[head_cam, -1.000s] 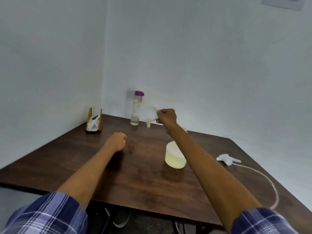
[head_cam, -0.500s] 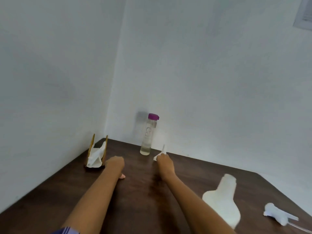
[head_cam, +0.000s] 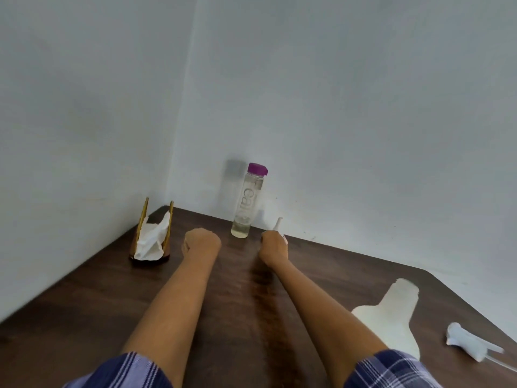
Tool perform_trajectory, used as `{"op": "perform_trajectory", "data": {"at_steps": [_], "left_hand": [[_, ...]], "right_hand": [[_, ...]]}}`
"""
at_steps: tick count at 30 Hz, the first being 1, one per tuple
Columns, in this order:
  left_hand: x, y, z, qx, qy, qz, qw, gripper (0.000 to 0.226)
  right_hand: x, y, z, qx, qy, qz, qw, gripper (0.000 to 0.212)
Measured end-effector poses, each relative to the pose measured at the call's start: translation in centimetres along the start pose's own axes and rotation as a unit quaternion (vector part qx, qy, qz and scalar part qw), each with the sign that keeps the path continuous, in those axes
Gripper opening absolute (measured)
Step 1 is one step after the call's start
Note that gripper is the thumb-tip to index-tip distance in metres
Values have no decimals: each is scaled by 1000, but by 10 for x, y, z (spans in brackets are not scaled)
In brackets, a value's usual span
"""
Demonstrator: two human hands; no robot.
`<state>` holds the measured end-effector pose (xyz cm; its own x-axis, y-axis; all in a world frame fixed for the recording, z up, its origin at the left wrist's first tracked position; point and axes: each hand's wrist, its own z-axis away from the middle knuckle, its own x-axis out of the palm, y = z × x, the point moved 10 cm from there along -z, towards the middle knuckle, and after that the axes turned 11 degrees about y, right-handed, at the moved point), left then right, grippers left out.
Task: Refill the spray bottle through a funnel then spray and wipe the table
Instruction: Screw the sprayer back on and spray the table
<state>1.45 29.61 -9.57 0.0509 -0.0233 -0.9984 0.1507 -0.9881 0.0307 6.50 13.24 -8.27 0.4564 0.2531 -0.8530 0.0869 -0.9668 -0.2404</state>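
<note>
My right hand (head_cam: 273, 245) is closed around a white funnel (head_cam: 277, 223) whose spout sticks up beyond my knuckles, low over the table near the back wall. Just left of it stands a clear bottle with a purple cap (head_cam: 248, 203), a little pale liquid at its bottom. My left hand (head_cam: 201, 243) rests as a fist on the dark wooden table (head_cam: 84, 303), holding nothing. The white spray bottle (head_cam: 391, 312) stands uncapped at the right, partly behind my right forearm. Its trigger head (head_cam: 464, 341) with a clear tube lies on the table further right.
A wooden napkin holder with white napkins (head_cam: 152, 238) stands in the back left corner. White walls close the table on the left and back. The table's rounded right corner lies just beyond the spray bottle.
The funnel was raised in my right hand a second ago and has come down to near the table by the purple-capped bottle. My view tilted up and closer. My left hand stayed a fist.
</note>
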Motion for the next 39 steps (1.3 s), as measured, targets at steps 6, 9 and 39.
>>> {"op": "perform_trajectory", "data": {"at_steps": [6,9,39], "left_hand": [[2,-30,36,-50,17,0,999,64],[-6,-22,55,-28,73,-69,995,43],[-37,229,186,110,89,406,903,56]], "right_hand": [[-24,-31,32,-53,-20,-65,996,24],[-62,-49,44,-92,-4,-85,992,27],[-182,363,177,221,-3,159,962,38]]}}
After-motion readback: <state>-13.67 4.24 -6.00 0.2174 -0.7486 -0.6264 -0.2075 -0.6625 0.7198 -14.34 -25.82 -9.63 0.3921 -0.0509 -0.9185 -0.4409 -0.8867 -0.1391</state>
